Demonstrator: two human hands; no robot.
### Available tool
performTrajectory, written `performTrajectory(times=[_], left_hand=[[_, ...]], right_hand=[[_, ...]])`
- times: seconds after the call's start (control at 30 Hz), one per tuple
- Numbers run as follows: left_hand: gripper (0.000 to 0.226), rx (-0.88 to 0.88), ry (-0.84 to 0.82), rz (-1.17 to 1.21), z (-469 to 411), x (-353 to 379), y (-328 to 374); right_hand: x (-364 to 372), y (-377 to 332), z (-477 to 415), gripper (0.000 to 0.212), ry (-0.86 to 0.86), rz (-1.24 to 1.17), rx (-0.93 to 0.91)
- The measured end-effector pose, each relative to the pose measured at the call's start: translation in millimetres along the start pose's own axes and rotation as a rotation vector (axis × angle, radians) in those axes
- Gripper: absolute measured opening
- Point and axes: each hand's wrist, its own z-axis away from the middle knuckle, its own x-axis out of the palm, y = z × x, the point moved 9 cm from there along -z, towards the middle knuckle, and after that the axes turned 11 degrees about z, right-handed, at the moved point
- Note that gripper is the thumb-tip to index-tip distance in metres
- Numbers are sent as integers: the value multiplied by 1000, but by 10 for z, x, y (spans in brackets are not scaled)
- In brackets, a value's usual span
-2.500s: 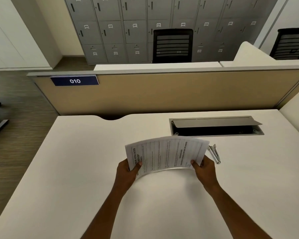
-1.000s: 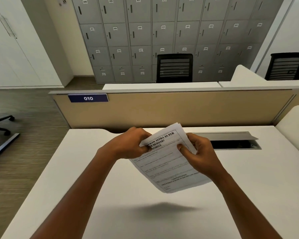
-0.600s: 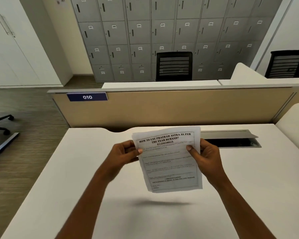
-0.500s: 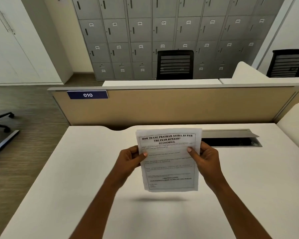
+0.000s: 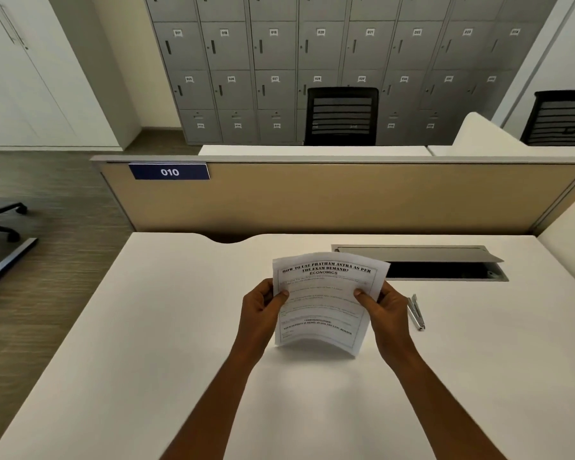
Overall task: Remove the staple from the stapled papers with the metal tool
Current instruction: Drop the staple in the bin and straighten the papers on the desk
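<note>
Above the white desk [image 5: 146, 327], the left hand [image 5: 261, 313] and right hand [image 5: 384, 313] pinch the stapled papers [image 5: 326, 300] by their side edges; the metal tool [image 5: 415, 312] lies untouched just right of them, and the staple, too small to make out, is evidently not yet removed.

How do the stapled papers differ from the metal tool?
The stapled papers are held above the desk, pinched by the left hand and right hand; the metal tool lies on it untouched. The papers are white, printed and bowed; the tool is slim, shiny and straight. The papers are far larger than the tool.
</note>
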Motion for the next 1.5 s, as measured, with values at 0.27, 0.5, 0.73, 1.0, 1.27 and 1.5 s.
performTrajectory(times=[0.27, 0.5, 0.73, 1.0, 1.27, 1.5], left_hand=[[38, -8, 17, -85, -79, -26, -167], [36, -83, -7, -142, -137, 56, -262], [29, -117, 17, -137, -186, 41, -294], [32, -131, 19, -34, -230, 66, -242], [29, -191, 57, -6, -187, -7, -475], [34, -199, 56, -4, -167, -8, -515]], right_hand=[[19, 166, 7, 30, 12, 85, 38], [112, 218, -21, 31, -17, 151, 42], [111, 251, -68, 34, -27, 154, 45], [79, 236, -143, 35, 3, 154, 29], [60, 390, -71, 36, 21, 171, 32], [90, 375, -37, 39, 4, 210, 5]])
